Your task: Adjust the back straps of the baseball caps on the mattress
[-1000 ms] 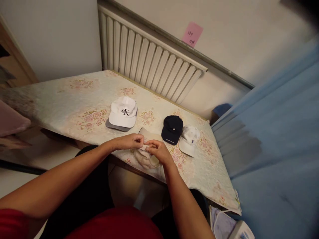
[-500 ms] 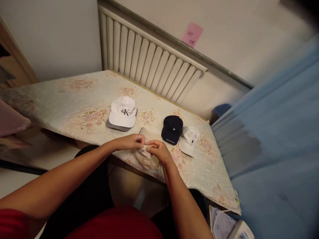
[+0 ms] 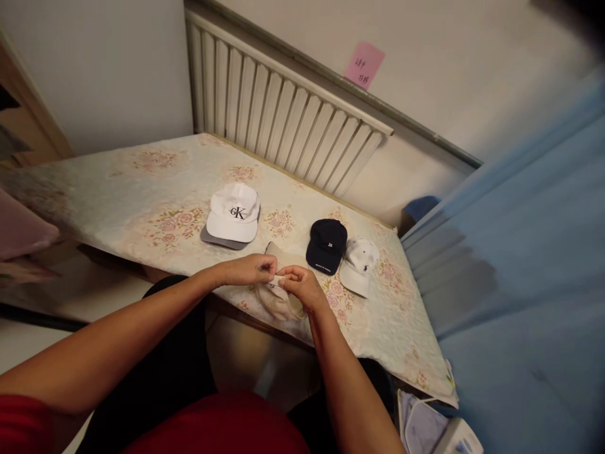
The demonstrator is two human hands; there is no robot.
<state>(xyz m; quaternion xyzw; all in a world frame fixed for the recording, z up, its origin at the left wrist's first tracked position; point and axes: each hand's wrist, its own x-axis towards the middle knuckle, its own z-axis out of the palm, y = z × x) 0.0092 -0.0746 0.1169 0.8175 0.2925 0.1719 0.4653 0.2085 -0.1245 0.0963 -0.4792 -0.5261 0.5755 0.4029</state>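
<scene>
A beige cap (image 3: 278,302) lies at the near edge of the flowered table (image 3: 142,195). My left hand (image 3: 246,270) and my right hand (image 3: 302,287) meet over it, fingers pinched on its back strap. A white cap with dark letters (image 3: 234,213) rests on a grey cap (image 3: 215,238) farther back. To the right lie a navy cap (image 3: 326,244) and a small white cap (image 3: 359,265), touching each other.
A ribbed radiator (image 3: 283,107) stands behind the table under a pink note (image 3: 363,64) on the wall. Blue fabric (image 3: 520,284) fills the right side. A white object (image 3: 439,429) lies low at the right. Pink cloth (image 3: 23,230) sits at the left.
My fingers have shifted slightly on the beige cap's strap, and the cap has moved a little under them. The other caps have not moved.
</scene>
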